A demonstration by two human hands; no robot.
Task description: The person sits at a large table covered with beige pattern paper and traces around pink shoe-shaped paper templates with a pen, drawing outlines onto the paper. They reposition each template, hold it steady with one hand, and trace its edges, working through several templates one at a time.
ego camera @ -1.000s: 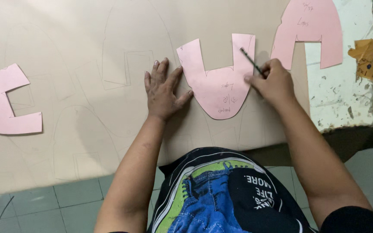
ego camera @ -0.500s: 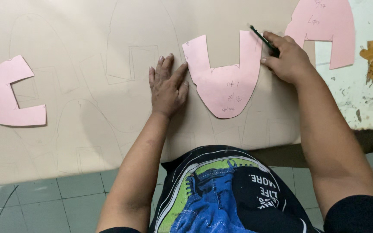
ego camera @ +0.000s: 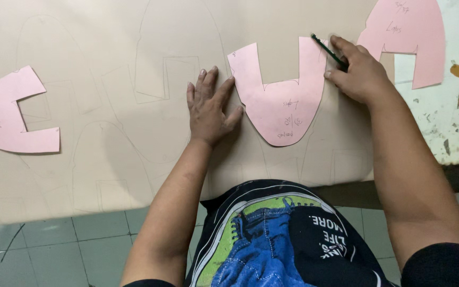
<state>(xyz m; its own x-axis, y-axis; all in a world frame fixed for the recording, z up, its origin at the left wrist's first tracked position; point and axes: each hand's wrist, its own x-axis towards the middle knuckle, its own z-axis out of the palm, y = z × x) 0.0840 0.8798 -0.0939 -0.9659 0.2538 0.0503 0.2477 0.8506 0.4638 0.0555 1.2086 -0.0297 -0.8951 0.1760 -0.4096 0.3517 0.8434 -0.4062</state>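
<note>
- Template (ego camera: 285,109): a pink U-shaped card lying flat on the beige sheet (ego camera: 107,95), near the table's front edge, between the two hands.
- Left hand (ego camera: 211,109): flat, fingers spread, holding nothing; it presses the sheet just beside the template's left edge, apparently to stop things sliding.
- Right hand (ego camera: 359,74): closed on a dark pencil (ego camera: 328,50), tip at the template's upper right arm, seemingly following its outline.
- Farther off, two more pink cutouts lie aside: one far left (ego camera: 11,114), one top right (ego camera: 407,34).
</note>
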